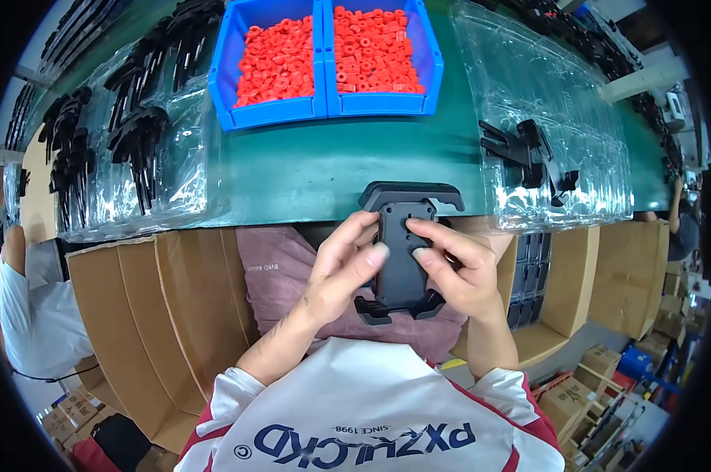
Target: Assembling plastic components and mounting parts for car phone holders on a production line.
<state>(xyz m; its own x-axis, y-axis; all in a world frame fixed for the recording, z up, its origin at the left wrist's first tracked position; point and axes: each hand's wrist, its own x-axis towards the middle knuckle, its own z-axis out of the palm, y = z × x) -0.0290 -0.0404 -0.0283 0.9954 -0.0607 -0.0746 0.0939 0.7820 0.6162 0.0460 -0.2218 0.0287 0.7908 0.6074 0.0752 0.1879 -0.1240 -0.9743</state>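
Observation:
A black phone holder [403, 275], with a flat back plate and hooked jaws at its top and bottom ends, is held upright over my lap at the table's front edge. My left hand [340, 271] grips its left side, fingers behind the upper edge and thumb on the plate's face. On the right side, my right hand [466, 267] closes on the holder too. Its index fingertip presses near a small hole at the plate's upper part, and the thumb rests lower down. Whether a small part sits under that fingertip is hidden.
Two blue bins [277, 116] of small red ring-shaped pieces [281, 63] stand on the green table [348, 157]. Clear plastic trays with black parts flank them, left [194, 169] and right [599, 177]. Open cardboard boxes [194, 283] stand on both sides of me. A co-worker's sleeve [37, 315] shows far left.

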